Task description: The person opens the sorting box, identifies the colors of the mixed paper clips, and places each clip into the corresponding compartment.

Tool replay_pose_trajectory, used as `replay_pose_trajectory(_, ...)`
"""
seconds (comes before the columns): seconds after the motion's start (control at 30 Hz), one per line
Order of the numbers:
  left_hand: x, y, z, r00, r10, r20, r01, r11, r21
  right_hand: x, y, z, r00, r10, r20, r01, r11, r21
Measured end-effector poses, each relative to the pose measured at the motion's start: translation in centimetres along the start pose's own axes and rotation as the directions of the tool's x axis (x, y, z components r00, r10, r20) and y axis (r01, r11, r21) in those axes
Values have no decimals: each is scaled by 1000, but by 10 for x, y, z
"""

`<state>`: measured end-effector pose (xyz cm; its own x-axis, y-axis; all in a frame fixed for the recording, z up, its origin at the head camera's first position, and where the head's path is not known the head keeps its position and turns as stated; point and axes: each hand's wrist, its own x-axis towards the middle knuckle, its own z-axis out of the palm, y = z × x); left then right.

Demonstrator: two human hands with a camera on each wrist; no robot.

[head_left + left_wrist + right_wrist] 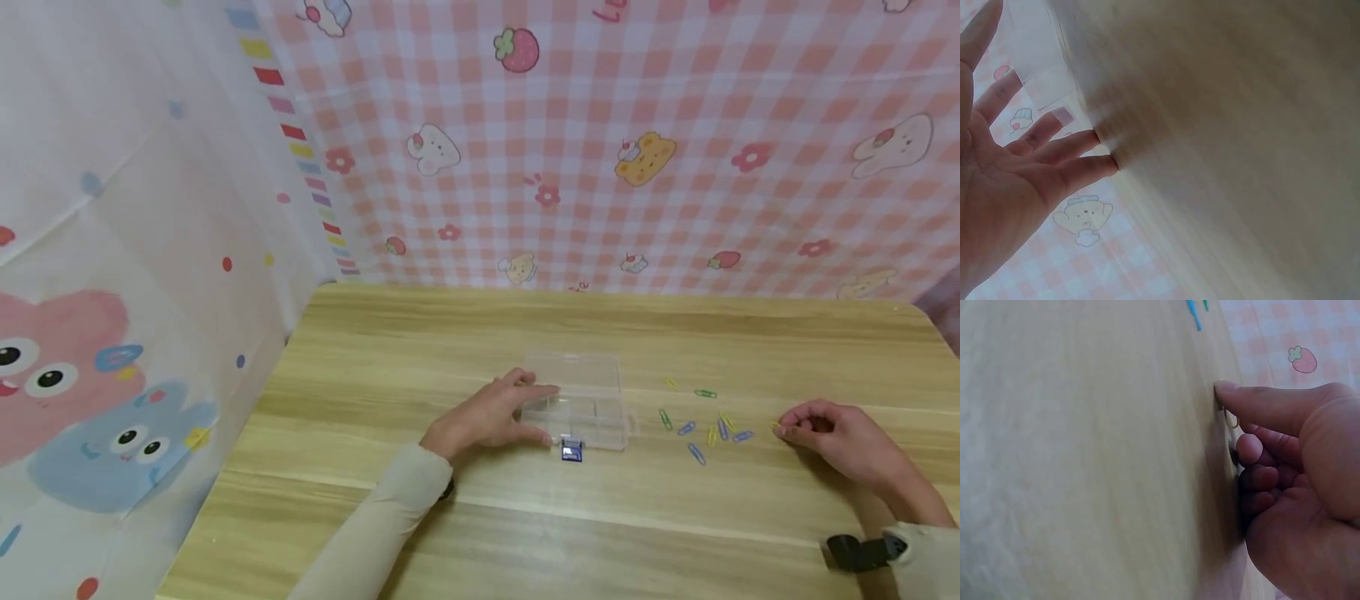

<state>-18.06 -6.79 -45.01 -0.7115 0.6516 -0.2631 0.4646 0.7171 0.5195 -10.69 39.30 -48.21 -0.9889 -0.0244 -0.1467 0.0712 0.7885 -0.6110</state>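
Note:
A clear plastic compartment box (611,382) lies with its lid folded back on the table. My left hand (491,412) is at its left side, fingers and thumb spread and extended, the thumb near the front left corner. In the left wrist view two fingertips touch the tabletop (1222,156) beside the box. My right hand (847,437) rests low at the right, pinching a yellow paper clip (1233,420) between thumb and forefinger; the other fingers are curled. Between box and right hand lie several loose clips, among them a green clip (665,419) and a blue clip (697,453).
A small dark blue printed piece (572,451) is at the box's front edge. Farther back lie another green clip (705,393) and a small yellow clip (671,384). A pink checked cloth (480,200) hangs behind the table, a white printed sheet (172,250) at the left.

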Motion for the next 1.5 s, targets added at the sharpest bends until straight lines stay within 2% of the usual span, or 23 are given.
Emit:
replay_pose_trajectory(0.2, 0, 0, 1, 1000, -9, -4, 9, 1000, -12, -2, -3, -2, 998, 60, -8, -60, 998, 11)
replay_pose_trajectory(0.3, 1, 0, 2, 1000, -7, -7, 7, 1000, -6, -3, -6, -2, 998, 56, -27, -54, 997, 48)
replay_pose_trajectory(0.5, 1, -3, 2, 1000, -6, -11, 6, 1000, 1, 0, -26, -1, 996, -16, -90, 25, 994, 102)
replay_pose_trajectory(0.73, 0, -4, 2, 1000, -7, -14, 7, 1000, -9, 9, -64, 4, 993, -79, -83, 93, 980, 179)
replay_pose_trajectory(0.93, 2, -5, 4, 1000, 5, -18, -5, 1000, 0, 13, -92, 10, 985, -128, -113, 148, 971, 189)
replay_pose_trajectory(1.07, 1, -5, 4, 1000, 2, -19, -2, 1000, 5, 17, -104, 16, 985, -141, -99, 160, 962, 219)
replay_pose_trajectory(1.3, 0, -3, 4, 1000, 3, -23, -3, 1000, 0, 25, -124, 28, 972, -225, -66, 234, 936, 264)
replay_pose_trajectory(1.5, 0, -2, 3, 1000, -4, -22, 4, 1000, 8, 31, -139, 38, 970, -241, -33, 241, 930, 277)
